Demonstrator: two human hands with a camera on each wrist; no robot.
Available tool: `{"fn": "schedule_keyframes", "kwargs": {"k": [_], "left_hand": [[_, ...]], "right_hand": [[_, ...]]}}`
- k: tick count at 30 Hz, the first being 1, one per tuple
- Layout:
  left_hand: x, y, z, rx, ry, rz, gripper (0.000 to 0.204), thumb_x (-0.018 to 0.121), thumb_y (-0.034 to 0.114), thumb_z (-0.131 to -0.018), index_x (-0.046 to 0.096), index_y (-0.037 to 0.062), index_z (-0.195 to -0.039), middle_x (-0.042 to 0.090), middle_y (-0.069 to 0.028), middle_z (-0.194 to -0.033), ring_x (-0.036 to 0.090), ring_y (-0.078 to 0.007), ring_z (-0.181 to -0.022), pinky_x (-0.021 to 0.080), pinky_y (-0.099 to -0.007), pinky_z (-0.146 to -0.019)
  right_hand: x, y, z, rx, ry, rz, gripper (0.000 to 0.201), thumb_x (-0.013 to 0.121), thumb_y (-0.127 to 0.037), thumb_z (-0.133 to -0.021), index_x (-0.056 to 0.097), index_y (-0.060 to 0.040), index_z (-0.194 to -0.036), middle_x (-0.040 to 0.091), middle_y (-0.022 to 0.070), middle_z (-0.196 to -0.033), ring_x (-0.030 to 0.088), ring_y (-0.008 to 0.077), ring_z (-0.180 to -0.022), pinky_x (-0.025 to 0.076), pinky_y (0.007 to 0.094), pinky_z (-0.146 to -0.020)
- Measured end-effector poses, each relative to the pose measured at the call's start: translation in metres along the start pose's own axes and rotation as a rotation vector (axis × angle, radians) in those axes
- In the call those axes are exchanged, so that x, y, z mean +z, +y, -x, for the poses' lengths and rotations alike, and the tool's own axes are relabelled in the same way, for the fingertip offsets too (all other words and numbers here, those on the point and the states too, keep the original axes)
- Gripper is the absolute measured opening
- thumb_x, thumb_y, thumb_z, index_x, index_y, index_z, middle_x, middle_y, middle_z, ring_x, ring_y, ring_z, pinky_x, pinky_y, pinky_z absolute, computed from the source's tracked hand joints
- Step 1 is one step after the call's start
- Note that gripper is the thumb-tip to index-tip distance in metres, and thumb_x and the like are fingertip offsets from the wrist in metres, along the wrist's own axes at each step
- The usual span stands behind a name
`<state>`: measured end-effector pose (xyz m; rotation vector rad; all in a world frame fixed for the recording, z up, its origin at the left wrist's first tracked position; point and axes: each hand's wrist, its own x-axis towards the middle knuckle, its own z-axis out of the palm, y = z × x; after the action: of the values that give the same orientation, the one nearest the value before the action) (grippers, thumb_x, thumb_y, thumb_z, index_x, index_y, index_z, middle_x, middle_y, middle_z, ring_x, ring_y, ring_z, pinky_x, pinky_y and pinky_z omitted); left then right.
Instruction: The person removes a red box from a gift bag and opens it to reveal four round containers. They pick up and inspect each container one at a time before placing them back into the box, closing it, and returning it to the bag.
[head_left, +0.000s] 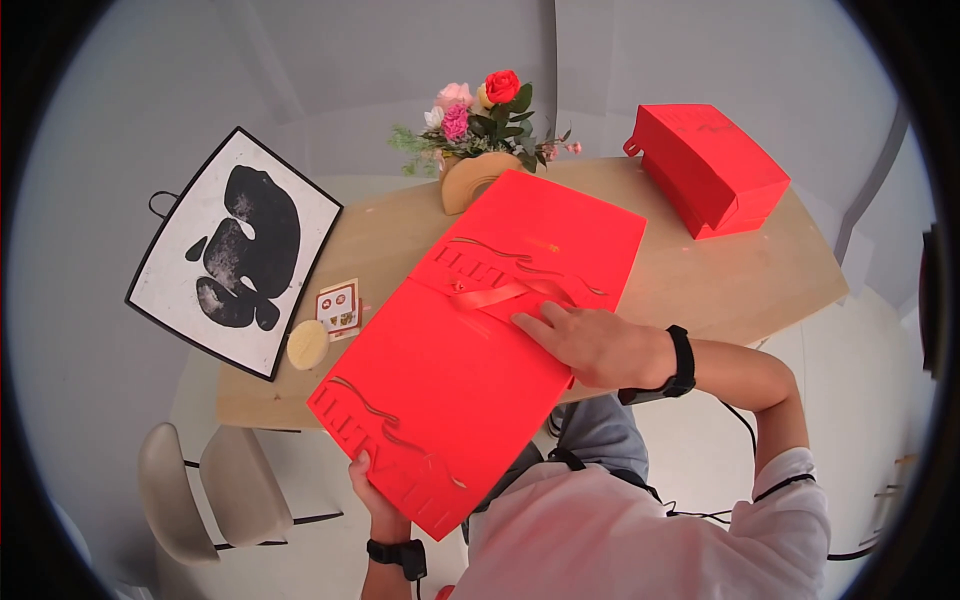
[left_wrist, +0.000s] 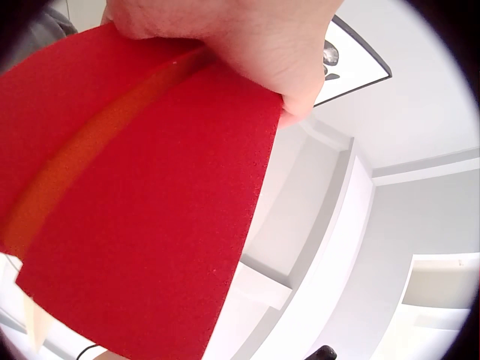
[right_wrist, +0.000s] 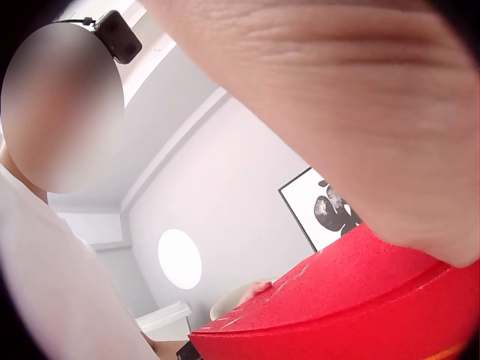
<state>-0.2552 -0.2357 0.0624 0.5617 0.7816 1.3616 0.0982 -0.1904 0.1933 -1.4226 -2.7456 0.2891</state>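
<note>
A large, flat red gift box (head_left: 470, 370) with raised patterns and a ribbon (head_left: 500, 294) slants across the table's front edge. My left hand (head_left: 370, 490) grips its near left edge, the thumb on top and the other fingers hidden beneath. In the left wrist view, my left hand (left_wrist: 247, 45) holds the box's red side (left_wrist: 161, 195), which has an orange-red strip along it. My right hand (head_left: 605, 345) rests on the upper face beside the ribbon, fingertips touching the surface. From the right wrist, the box (right_wrist: 322, 307) shows below my hand.
Another red box (head_left: 710, 170) stands upright at the table's (head_left: 750, 285) back right. Behind are flowers (head_left: 480, 115) in a wooden arch-shaped vase (head_left: 480, 180). On the left are a framed black-and-white picture (head_left: 235, 250), a small card (head_left: 338, 310) and a round pale yellow object (head_left: 308, 344). Chairs (head_left: 245, 485) stand front left.
</note>
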Motion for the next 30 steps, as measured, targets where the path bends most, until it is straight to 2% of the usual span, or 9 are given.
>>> {"fn": "schedule_keyframes", "kwargs": {"k": [9, 14, 18, 20, 22, 25, 28, 29, 30], "left_hand": [[0.010, -0.008, -0.005, -0.056, 0.004, 0.083, 0.066, 0.054, 0.039, -0.090, 0.042, 0.0021, -0.144, 0.055, -0.0147, -0.138, 0.058, -0.0307, -0.123, 0.050, -0.0455, -0.100], [0.015, -0.017, -0.009, -0.062, 0.001, 0.050, 0.067, 0.054, 0.040, -0.089, 0.043, 0.0017, -0.143, 0.056, -0.0146, -0.137, 0.058, -0.0309, -0.122, 0.050, -0.0454, -0.100], [0.011, -0.022, -0.014, -0.065, -0.014, 0.022, 0.067, 0.055, 0.041, -0.089, 0.044, 0.0012, -0.142, 0.057, -0.0145, -0.136, 0.059, -0.0302, -0.122, 0.051, -0.0448, -0.099], [0.014, -0.022, -0.012, -0.067, -0.007, 0.011, 0.067, 0.055, 0.042, -0.090, 0.043, 0.0025, -0.143, 0.056, -0.0137, -0.137, 0.058, -0.0295, -0.122, 0.050, -0.0439, -0.099], [0.016, -0.020, -0.013, -0.068, -0.003, 0.002, 0.068, 0.055, 0.042, -0.090, 0.042, 0.0038, -0.144, 0.055, -0.0129, -0.137, 0.057, -0.0288, -0.122, 0.050, -0.0430, -0.100], [0.017, -0.020, -0.013, -0.050, 0.005, -0.014, 0.067, 0.056, 0.041, -0.089, 0.044, 0.0006, -0.141, 0.058, -0.0142, -0.134, 0.060, -0.0291, -0.119, 0.052, -0.0432, -0.097], [0.018, -0.019, -0.013, -0.026, 0.010, -0.015, 0.067, 0.057, 0.041, -0.088, 0.046, 0.0002, -0.140, 0.059, -0.0139, -0.132, 0.061, -0.0290, -0.117, 0.052, -0.0427, -0.095], [0.017, -0.018, -0.013, -0.030, 0.020, -0.030, 0.066, 0.057, 0.041, -0.088, 0.046, -0.0001, -0.139, 0.059, -0.0140, -0.131, 0.062, -0.0289, -0.116, 0.053, -0.0425, -0.095], [0.017, -0.017, -0.014, -0.034, 0.028, -0.046, 0.066, 0.058, 0.041, -0.088, 0.047, -0.0004, -0.138, 0.059, -0.0141, -0.130, 0.062, -0.0289, -0.115, 0.053, -0.0423, -0.094]], "right_hand": [[0.006, 0.000, -0.011, -0.076, -0.049, -0.214, 0.085, 0.080, -0.016, -0.078, 0.033, -0.0004, -0.147, 0.044, 0.0213, -0.120, 0.062, 0.0395, -0.098, 0.053, 0.0457, -0.078], [0.019, -0.007, -0.012, -0.114, -0.072, -0.389, 0.074, 0.068, 0.005, -0.078, 0.037, -0.0023, -0.145, 0.041, 0.0185, -0.126, 0.062, 0.0385, -0.097, 0.053, 0.0447, -0.079], [0.030, 0.000, -0.011, -0.143, -0.069, -0.415, 0.075, 0.068, 0.005, -0.077, 0.038, -0.0032, -0.145, 0.040, 0.0177, -0.129, 0.062, 0.0367, -0.098, 0.054, 0.0422, -0.081], [0.033, 0.010, -0.010, -0.220, -0.018, -0.694, 0.059, 0.067, -0.004, -0.083, 0.045, -0.0036, -0.138, 0.044, 0.0184, -0.129, 0.062, 0.0364, -0.102, 0.054, 0.0428, -0.085], [0.014, 0.026, -0.011, -0.138, 0.247, -0.490, 0.047, 0.071, -0.017, -0.084, 0.056, -0.0062, -0.128, 0.052, 0.0163, -0.127, 0.061, 0.0343, -0.108, 0.053, 0.0433, -0.091], [0.010, 0.103, -0.019, 0.382, 0.672, -0.180, 0.039, 0.074, -0.032, -0.084, 0.065, -0.0067, -0.113, 0.058, 0.0153, -0.125, 0.057, 0.0355, -0.116, 0.048, 0.0448, -0.100], [0.003, 0.187, -0.008, 0.770, 0.563, -0.277, 0.053, 0.067, -0.041, -0.094, 0.059, -0.0039, -0.131, 0.057, 0.0140, -0.136, 0.049, 0.0299, -0.132, 0.042, 0.0397, -0.109], [0.005, 0.201, -0.002, 0.763, 0.567, -0.278, 0.053, 0.067, -0.041, -0.094, 0.059, -0.0039, -0.131, 0.057, 0.0140, -0.136, 0.049, 0.0299, -0.132, 0.042, 0.0397, -0.109], [0.007, 0.212, 0.004, 0.764, 0.411, -0.625, 0.057, 0.064, -0.045, -0.096, 0.057, -0.0038, -0.134, 0.057, 0.0122, -0.139, 0.049, 0.0267, -0.134, 0.041, 0.0388, -0.110]]}}
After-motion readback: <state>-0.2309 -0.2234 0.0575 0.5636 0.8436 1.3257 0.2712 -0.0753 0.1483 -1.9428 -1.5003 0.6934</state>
